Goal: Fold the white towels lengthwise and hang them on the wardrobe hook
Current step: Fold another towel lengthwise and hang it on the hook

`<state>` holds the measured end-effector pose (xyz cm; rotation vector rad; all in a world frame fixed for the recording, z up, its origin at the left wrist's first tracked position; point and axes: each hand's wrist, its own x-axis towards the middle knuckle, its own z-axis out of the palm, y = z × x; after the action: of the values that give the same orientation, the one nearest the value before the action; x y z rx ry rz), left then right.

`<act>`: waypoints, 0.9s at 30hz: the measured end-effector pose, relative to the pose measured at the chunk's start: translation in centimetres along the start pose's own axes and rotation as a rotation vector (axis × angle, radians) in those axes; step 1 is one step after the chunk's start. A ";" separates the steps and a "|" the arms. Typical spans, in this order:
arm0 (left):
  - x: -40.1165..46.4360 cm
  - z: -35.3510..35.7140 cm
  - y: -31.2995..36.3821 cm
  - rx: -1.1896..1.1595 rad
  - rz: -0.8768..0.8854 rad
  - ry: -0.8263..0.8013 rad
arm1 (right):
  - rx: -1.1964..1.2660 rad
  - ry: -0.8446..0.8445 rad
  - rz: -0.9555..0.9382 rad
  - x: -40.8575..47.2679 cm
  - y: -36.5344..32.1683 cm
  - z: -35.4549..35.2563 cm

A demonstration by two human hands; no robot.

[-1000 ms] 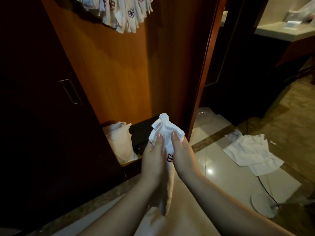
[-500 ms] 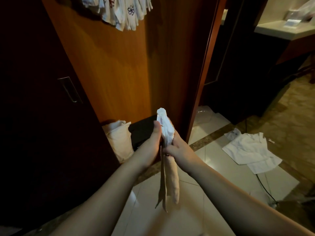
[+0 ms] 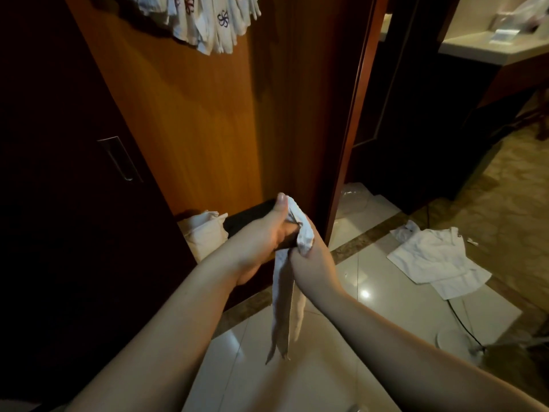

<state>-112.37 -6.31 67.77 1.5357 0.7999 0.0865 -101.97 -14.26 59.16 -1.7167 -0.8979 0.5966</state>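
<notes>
Wardrobe panel looming ahead; I'm watching left hand and right hand gripping narrow towel, fold possibly slipping open.

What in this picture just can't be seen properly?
- Hook: head view, cut off by the top edge above the hung towels.
- Fingers of both hands: left hand and right hand hide them behind the held towel.
- Towel logos: too small to read.
- Dark door: lost in shadow.
</notes>
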 end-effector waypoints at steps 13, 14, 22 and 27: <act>3.2 -3.1 -6.1 -0.407 0.250 0.026 | 0.667 -0.329 0.118 4.1 -6.6 -5.0; 3.2 -3.2 -6.2 -0.410 0.251 -0.042 | 0.717 -0.352 0.107 4.4 -7.3 -5.4; 2.4 -2.0 -3.4 -0.350 0.226 -0.132 | 0.780 -0.449 0.211 7.0 -10.3 -8.3; 1.6 -1.7 -0.7 -0.417 0.242 -0.169 | 0.848 -0.422 0.315 8.2 -7.5 -9.7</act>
<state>-112.28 -4.08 66.76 1.2164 0.4252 0.2809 -91.80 -12.02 69.63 -0.9624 -0.5169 1.3613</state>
